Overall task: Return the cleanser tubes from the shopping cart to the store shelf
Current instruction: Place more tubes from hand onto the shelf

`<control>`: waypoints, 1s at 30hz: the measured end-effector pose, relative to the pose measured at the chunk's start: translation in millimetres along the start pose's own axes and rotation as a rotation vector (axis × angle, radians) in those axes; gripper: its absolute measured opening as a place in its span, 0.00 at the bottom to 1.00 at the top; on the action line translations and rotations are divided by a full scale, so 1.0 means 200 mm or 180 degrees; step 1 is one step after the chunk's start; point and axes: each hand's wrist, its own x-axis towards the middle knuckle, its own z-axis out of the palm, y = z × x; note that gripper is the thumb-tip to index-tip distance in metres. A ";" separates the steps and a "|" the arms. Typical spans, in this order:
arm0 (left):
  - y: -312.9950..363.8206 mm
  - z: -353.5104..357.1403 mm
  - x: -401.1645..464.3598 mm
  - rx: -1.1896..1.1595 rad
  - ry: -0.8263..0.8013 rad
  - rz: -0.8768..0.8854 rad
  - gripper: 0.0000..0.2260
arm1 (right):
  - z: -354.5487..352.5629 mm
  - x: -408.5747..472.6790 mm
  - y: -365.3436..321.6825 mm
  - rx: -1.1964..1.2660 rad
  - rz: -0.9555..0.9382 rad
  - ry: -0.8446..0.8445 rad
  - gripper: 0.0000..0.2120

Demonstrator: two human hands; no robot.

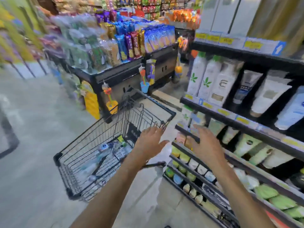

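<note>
In the head view both arms reach forward: the left hand (150, 142) hangs with fingers spread and empty over the right rim of the black wire shopping cart (92, 155), and the right hand (206, 143) is equally open and empty in front of the store shelf (230, 112) on the right. Blurred cleanser tubes (105, 153) lie on the cart's floor, near its middle, while more tubes stand in rows on the shelf. A snack display (125, 46) stands farther off beyond the cart.

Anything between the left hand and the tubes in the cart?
Nothing visible. The left hand is open above the cart's open top near its right rim; the blurred tubes lie loose on the basket floor below. The right hand is by the shelf.
</note>
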 end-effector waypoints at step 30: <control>-2.10 0.65 -0.73 -0.0645 -0.1192 -0.2391 0.23 | 2.01 0.67 -1.32 -0.0853 -0.1354 -0.2684 0.23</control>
